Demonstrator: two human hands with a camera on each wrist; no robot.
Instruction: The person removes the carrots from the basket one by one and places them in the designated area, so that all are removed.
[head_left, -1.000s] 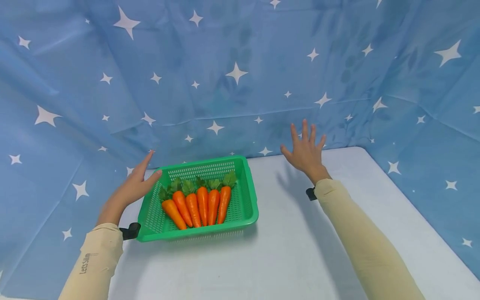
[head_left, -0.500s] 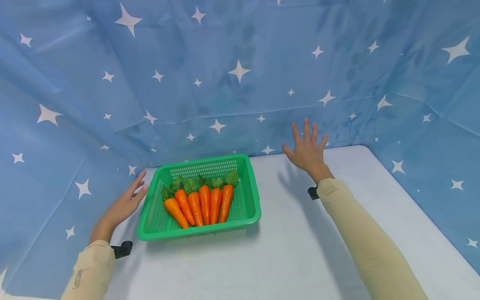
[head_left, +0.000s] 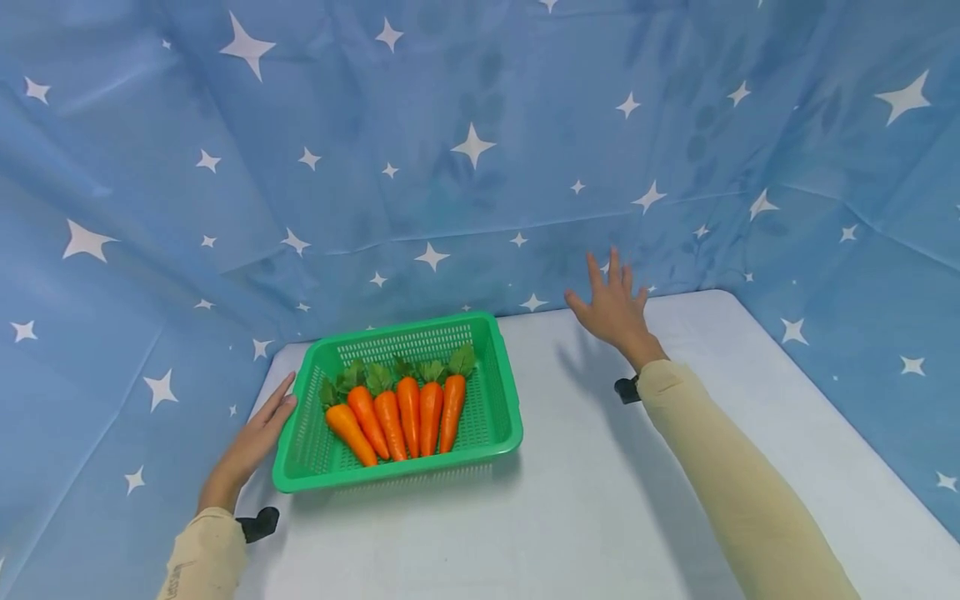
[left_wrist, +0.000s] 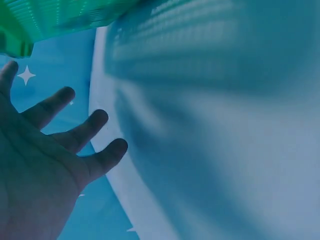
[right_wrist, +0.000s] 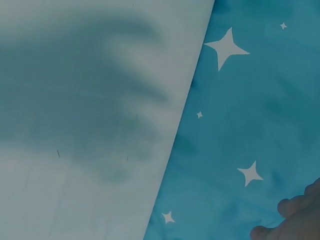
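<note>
A green plastic basket (head_left: 507,379) with slotted walls stands left of the middle of the table in the head view. Several orange carrots (head_left: 408,412) with green leafy tops lie in it side by side. My left hand (head_left: 250,442) is beside the basket's left rim, fingers extended; whether it touches the rim is unclear. In the left wrist view that hand (left_wrist: 40,170) has its fingers spread, below the basket's corner (left_wrist: 20,42). Spread and holding nothing, my right hand (head_left: 613,315) hovers over the table's back edge. Only part of it (right_wrist: 300,215) shows in the right wrist view.
A white-covered table (head_left: 570,500) extends in front and to the right of the basket. Blue cloth (head_left: 525,100) with white stars hangs behind the table and along both sides.
My left hand has come down and back toward me, from over the basket's far left corner to beside its left rim. The right hand and the basket stay about where they were.
</note>
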